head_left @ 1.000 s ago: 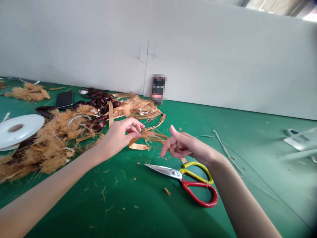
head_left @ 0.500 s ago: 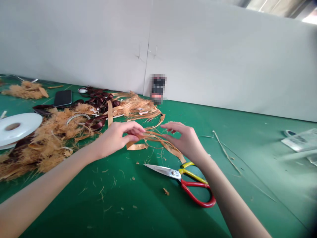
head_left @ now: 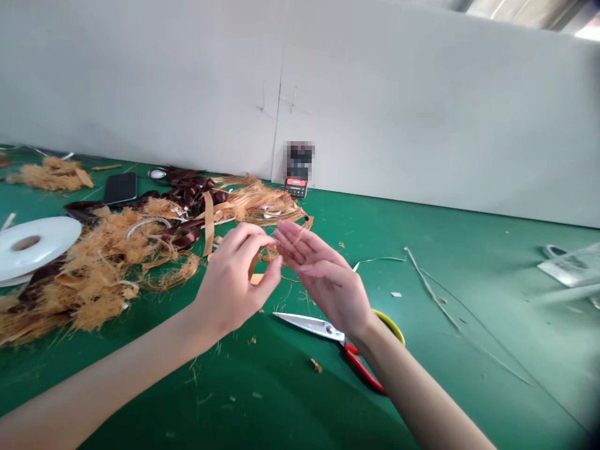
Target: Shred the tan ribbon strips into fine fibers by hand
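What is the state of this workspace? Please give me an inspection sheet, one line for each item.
Surface: green table top, strewn with small fibre scraps.
Job's things: tan ribbon strip, frayed at one end, lifted between both hands; scissors lie shut on the table under the right wrist.
Clutter: tan fibre piles, dark brown ribbon, white spool, phone, thin sticks, clear plastic bag.
Grippers: left hand pinches the strip; right hand open, fingers touching the frayed end.
Cables: nothing seen.
Surroundings: white wall panels behind the table; a blurred small item stands against them.
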Motion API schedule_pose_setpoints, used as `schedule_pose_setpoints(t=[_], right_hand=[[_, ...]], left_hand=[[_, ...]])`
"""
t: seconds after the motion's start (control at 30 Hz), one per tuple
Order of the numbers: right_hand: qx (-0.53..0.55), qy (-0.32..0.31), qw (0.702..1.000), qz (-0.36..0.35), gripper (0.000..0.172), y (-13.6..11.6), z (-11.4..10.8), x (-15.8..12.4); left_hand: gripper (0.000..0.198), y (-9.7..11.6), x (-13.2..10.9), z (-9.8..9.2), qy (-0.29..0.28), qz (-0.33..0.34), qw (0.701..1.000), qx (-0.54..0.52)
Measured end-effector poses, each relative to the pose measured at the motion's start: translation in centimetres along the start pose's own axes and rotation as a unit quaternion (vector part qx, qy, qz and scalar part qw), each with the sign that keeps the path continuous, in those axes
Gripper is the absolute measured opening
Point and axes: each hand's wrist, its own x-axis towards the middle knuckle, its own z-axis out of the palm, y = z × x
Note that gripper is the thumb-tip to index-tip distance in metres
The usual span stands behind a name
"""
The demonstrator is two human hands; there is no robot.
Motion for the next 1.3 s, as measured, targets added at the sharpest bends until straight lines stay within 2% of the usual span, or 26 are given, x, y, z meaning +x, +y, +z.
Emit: schedule_pose_setpoints(t=[0.1, 0.2, 0.33, 0.5, 0.6, 0.7, 0.8, 0.87, 0.97, 1.07, 1.13, 1.23, 1.3], right_hand=[[0.013, 0.023, 1.000, -0.006, 0.047, 0.3, 0.9, -0.2], [0.004, 0.031, 0.999, -0.017, 0.042, 0.7, 1.3, -0.4], [-0.024, 0.024, 0.999, -0.027, 0.045, 1.2, 1.1, -0.7], [-0.052, 0.031, 0.998, -0.006, 0.049, 1.3, 0.8, -0.8], [-0.060, 0.073, 0.995, 0.013, 0.044, 0.9, 0.8, -0.7], [-0.088, 0.138, 0.986, 0.024, 0.029, 0.5, 0.7, -0.6], [-0.176, 0.186, 0.966, 0.022, 0.028, 0.3, 0.4, -0.6], [-0.281, 0.190, 0.941, 0.010, 0.033, 0.3, 0.1, -0.6], [-0.455, 0.180, 0.871, -0.050, 0.034, 0.4, -0.4, -0.5], [-0.586, 0.180, 0.782, -0.112, 0.022, 0.6, -0.6, -0.4], [-0.637, 0.187, 0.734, -0.145, 0.011, 0.7, -0.6, -0.5], [-0.664, 0.211, 0.691, -0.193, 0.008, 0.7, -0.6, -0.6], [-0.664, 0.228, 0.681, -0.208, 0.008, 0.6, -0.8, -0.7]], left_hand=[[0.015, 0.1, 0.3, 0.2, 0.048, 0.040, 0.994, 0.089], [0.009, 0.2, 0.5, 0.2, 0.078, 0.077, 0.979, 0.169], [0.004, 0.4, 0.5, 0.1, 0.078, 0.119, 0.967, 0.209], [0.007, 0.1, 0.3, 0.4, 0.079, 0.157, 0.955, 0.240], [0.008, -0.2, 0.3, 0.6, 0.078, 0.156, 0.950, 0.258], [0.007, -0.6, 0.5, 0.4, 0.073, 0.155, 0.949, 0.266], [0.008, -0.9, 0.6, 0.2, 0.067, 0.155, 0.949, 0.267], [0.009, -1.2, 0.6, 0.1, 0.064, 0.150, 0.952, 0.259], [0.011, -1.3, 0.5, 0.1, 0.054, 0.130, 0.964, 0.225], [0.013, -1.1, 0.3, 0.2, 0.023, 0.098, 0.981, 0.163], [0.013, -1.0, 0.2, 0.3, 0.002, 0.079, 0.989, 0.126], [0.011, -1.2, 0.2, 0.3, -0.022, 0.046, 0.996, 0.077], [0.009, -1.6, 0.4, 0.3, -0.045, 0.022, 0.999, 0.021]])
